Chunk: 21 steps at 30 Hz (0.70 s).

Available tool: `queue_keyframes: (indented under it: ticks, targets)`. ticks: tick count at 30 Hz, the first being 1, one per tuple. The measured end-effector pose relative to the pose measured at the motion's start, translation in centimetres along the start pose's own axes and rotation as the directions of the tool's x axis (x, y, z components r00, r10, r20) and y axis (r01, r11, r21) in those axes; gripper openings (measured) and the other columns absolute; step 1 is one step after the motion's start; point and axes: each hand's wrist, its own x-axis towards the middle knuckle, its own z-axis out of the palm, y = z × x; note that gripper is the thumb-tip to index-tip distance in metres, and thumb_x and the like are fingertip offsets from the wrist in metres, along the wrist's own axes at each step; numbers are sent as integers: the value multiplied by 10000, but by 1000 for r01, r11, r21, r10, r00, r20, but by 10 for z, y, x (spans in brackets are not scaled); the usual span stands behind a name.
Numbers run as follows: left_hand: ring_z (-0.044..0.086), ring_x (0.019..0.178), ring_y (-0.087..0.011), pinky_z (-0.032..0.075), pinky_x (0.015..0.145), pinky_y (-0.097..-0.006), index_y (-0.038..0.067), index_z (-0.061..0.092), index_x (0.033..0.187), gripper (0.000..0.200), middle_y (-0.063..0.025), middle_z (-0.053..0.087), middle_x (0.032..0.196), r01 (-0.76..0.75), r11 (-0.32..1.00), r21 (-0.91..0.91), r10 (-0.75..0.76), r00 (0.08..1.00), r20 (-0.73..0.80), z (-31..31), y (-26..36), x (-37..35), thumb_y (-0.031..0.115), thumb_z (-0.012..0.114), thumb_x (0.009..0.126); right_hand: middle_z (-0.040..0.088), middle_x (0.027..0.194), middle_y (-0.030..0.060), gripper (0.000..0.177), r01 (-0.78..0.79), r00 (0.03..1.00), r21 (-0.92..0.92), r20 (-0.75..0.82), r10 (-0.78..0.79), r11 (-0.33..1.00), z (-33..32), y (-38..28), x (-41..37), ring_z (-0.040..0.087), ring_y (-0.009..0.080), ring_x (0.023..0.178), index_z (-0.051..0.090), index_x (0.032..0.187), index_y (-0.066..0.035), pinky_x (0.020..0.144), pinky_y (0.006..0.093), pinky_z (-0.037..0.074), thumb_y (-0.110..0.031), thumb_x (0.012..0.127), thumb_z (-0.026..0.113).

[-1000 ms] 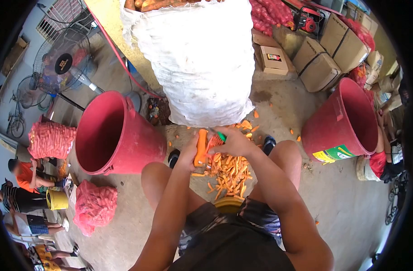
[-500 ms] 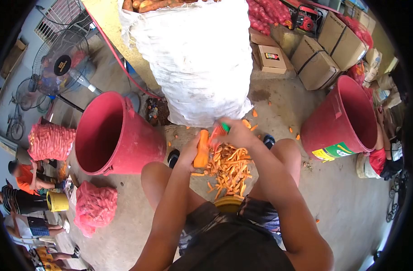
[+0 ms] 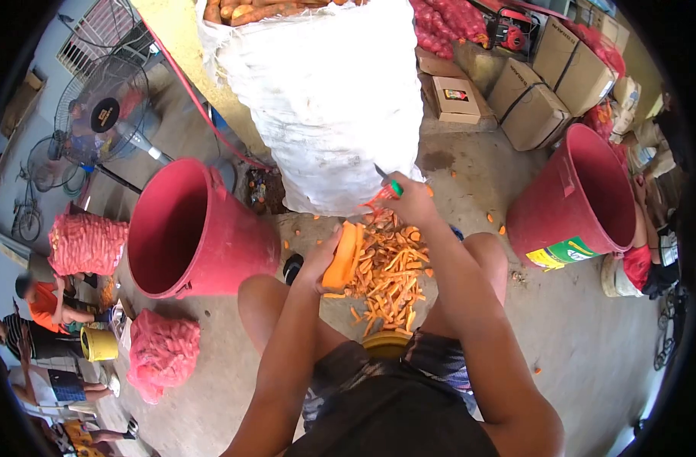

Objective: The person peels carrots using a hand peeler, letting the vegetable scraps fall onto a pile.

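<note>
Far to the left of the grip sit two pink mesh sacks (image 3: 85, 240) of carrots. Nearer in stands the left red bucket (image 3: 241, 247), its mouth tipped toward me and nothing visible inside.

The left hand (image 3: 317, 266) is wrapped tight round the lower end of the carrot (image 3: 345, 255), which sits over the gap between the knees. A second ago the carrot stood nearly upright; now its top leans right, toward the other hand.

Straight below the grip, the peelings (image 3: 390, 278) lie heaped on the concrete. Just beyond it rises the white sack (image 3: 332, 99), with carrots showing at its open top.

The right hand (image 3: 412, 202) is closed on the green-handled peeler (image 3: 391, 184). That hand was hard against the carrot half a second ago. It has since swung up and away to the right, so the blade is well clear of the carrot, with what looks like a strip of peel trailing under it. I read that as one stroke run off the end and another strip gone.

Right of the grip stands the right red bucket (image 3: 538, 225), and behind it the cardboard boxes (image 3: 531, 103).
</note>
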Motion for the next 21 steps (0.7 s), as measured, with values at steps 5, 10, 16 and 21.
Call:
queue_keyframes:
  ticks: [5, 10, 16, 21]
  targets:
    - [711, 757, -215, 617, 613, -368, 78, 654, 1262, 581, -89, 703, 972, -2, 1000, -6, 3, 987, 163, -11, -1, 0, 593, 447, 1090, 743, 965, 187, 436, 21, 998, -309, -50, -38, 951, 2, 15, 5, 732, 369, 924, 662, 1217, -127, 810, 467, 576, -280, 851, 842]
    - [721, 973, -245, 624, 673, -422, 59, 620, 1256, 638, -144, 708, 1114, -269, 898, -348, 347, 920, 184, 0, -1, -1, 628, 381, 1092, 740, 1059, 219, 368, 39, 998, -505, 63, -9, 862, 9, 16, -9, 706, 422, 1032, 655, 1243, -148, 866, 525, 561, -192, 884, 721]
    - [697, 753, -222, 591, 705, -377, 62, 618, 1281, 657, -100, 726, 1018, -31, 999, 28, 21, 950, 311, -12, 2, -3, 659, 459, 1056, 726, 1120, 226, 354, 211, 966, -406, 228, -125, 889, 25, 6, -18, 680, 418, 1109, 657, 1259, -116, 929, 515, 538, -165, 908, 655]
    - [690, 778, -161, 571, 687, -342, 11, 660, 1173, 368, -90, 728, 1002, -425, 851, 310, 413, 904, 107, 3, -10, 5, 314, 762, 991, 721, 1156, 230, 359, 223, 947, -393, 304, -103, 892, 36, -1, -27, 675, 418, 1118, 660, 1268, -67, 971, 495, 532, -220, 944, 664]
